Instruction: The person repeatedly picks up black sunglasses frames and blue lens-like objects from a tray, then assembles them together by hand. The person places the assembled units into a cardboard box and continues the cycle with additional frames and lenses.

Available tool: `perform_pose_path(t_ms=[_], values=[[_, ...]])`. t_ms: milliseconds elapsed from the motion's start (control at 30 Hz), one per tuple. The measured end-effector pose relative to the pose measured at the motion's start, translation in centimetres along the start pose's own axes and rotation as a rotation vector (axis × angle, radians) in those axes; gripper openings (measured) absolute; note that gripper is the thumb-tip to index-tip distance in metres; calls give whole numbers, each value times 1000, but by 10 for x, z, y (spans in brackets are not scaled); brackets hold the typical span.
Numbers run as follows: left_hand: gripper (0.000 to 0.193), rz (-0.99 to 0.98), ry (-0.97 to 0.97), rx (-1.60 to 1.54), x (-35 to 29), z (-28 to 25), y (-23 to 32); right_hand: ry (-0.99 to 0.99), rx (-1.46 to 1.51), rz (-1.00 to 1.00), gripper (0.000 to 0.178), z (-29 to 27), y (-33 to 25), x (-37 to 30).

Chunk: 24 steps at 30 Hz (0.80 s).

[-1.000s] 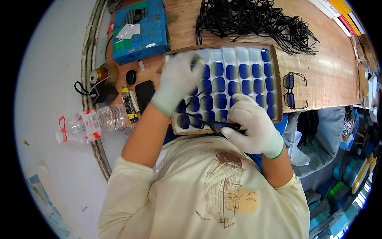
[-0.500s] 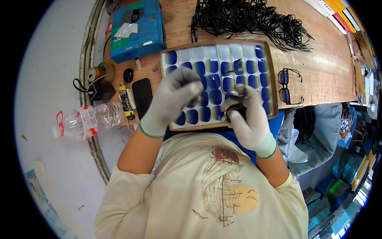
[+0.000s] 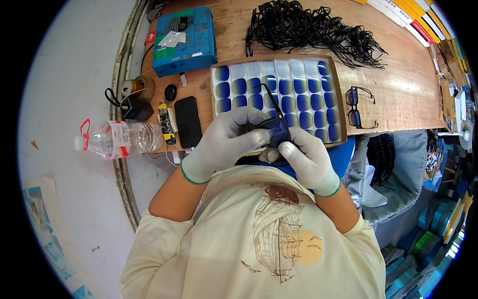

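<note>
Both my hands wear pale gloves with green cuffs and meet over the near edge of a shallow cardboard tray (image 3: 341,109). My right hand (image 3: 306,157) is closed round a black eyeglass frame (image 3: 279,112), one temple of which sticks up and away. Between thumb and fingers, my left hand (image 3: 231,137) pinches a dark blue lens (image 3: 273,124) against the frame. My fingers hide much of the frame and the lens's edges. Rows of blue-tinted lenses (image 3: 302,102) lie in the white-lined tray beyond; some in the far row look much paler.
Right of the tray lies a pair of black glasses (image 3: 353,107). A heap of black frames (image 3: 313,32) sits at the back. Leftward are a blue box (image 3: 184,50), a phone (image 3: 188,122), a yellow cutter (image 3: 166,122) and a plastic bottle (image 3: 119,139). A grey cloth-lined container (image 3: 398,184) stands right.
My left hand has come from above the tray to the frame in my right hand, bringing a lens against it. The frame's temple now points away from me. The view has shifted slightly.
</note>
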<state>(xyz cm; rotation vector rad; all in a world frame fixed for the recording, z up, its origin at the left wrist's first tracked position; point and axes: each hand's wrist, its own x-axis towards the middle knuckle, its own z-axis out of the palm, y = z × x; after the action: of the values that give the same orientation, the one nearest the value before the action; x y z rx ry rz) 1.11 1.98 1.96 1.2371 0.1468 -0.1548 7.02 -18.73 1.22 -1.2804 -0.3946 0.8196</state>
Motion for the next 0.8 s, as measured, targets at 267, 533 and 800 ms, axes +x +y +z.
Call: perform_pose_path(t_ms=[267, 533, 800], values=[[17, 283, 73, 548, -4, 10, 3, 73, -303, -164, 19, -5, 7, -3], [17, 252, 190, 172, -5, 30, -8, 176, -278, -199, 12, -3, 2, 1], [18, 238, 37, 816, -2, 23, 15, 280, -506, -281, 14, 6, -10, 0]])
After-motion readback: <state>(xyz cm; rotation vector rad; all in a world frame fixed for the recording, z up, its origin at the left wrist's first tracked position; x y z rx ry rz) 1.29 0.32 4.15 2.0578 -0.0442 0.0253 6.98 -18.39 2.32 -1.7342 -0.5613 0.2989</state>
